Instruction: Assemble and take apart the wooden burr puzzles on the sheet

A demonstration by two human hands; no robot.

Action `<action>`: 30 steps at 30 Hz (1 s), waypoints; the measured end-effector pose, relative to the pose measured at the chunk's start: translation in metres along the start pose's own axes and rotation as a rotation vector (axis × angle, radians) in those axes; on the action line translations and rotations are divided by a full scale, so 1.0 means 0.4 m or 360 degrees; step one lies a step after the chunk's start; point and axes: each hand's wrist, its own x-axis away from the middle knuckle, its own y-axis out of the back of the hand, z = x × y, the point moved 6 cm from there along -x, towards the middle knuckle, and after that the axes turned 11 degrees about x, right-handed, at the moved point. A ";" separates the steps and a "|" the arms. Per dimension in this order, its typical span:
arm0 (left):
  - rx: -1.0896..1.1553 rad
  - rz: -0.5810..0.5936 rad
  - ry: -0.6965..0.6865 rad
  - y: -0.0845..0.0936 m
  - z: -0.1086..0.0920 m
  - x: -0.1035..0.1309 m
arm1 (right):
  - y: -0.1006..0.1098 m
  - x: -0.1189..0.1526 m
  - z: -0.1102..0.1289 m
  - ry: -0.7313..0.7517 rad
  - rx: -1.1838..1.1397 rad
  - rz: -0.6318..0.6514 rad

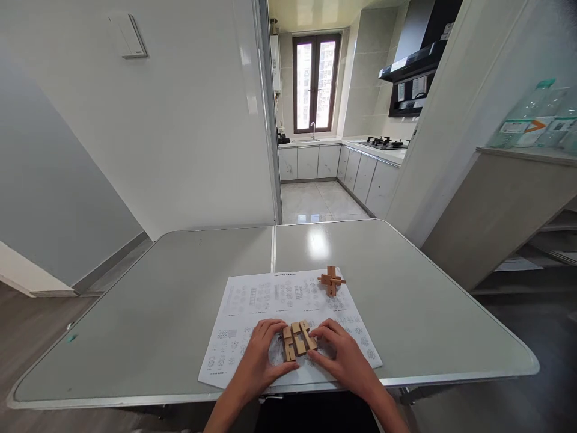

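Observation:
Several notched wooden blocks point(299, 341) lie side by side on a printed instruction sheet point(279, 300) near the table's front edge. My left hand point(265, 355) curves around the left end of the row, its thumb and fingers touching the leftmost block. At the right end, my right hand point(340, 353) holds its thumb and fingers against the rightmost block. Between the two hands the blocks stay visible. An assembled reddish-brown wooden cross-shaped puzzle point(331, 280) rests on the sheet's upper right corner, with neither hand on it.
The grey-green table point(148, 325) has a pale metal rim and a centre seam. A small teal item point(71, 338) lies near its left edge. Plastic bottles point(536, 120) stand on a shelf at the right. Beyond the table, a doorway opens onto a kitchen.

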 end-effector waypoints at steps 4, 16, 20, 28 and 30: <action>0.0102 -0.0043 0.0073 0.008 0.011 0.004 | 0.003 -0.003 -0.005 -0.0018 -0.0181 -0.0024; 0.0257 -0.0240 0.0199 -0.014 -0.003 -0.016 | 0.007 -0.017 0.013 -0.0057 -0.0574 -0.0114; 0.0334 -0.0304 0.0232 -0.016 -0.006 -0.011 | -0.014 -0.023 0.033 -0.0053 -0.0642 -0.0050; 0.0377 -0.0266 0.0227 -0.015 -0.029 -0.004 | -0.032 -0.024 0.040 -0.0053 -0.0523 -0.0069; 0.0380 -0.0231 0.0219 -0.019 -0.027 0.000 | -0.032 -0.022 0.043 -0.0041 -0.0497 -0.0053</action>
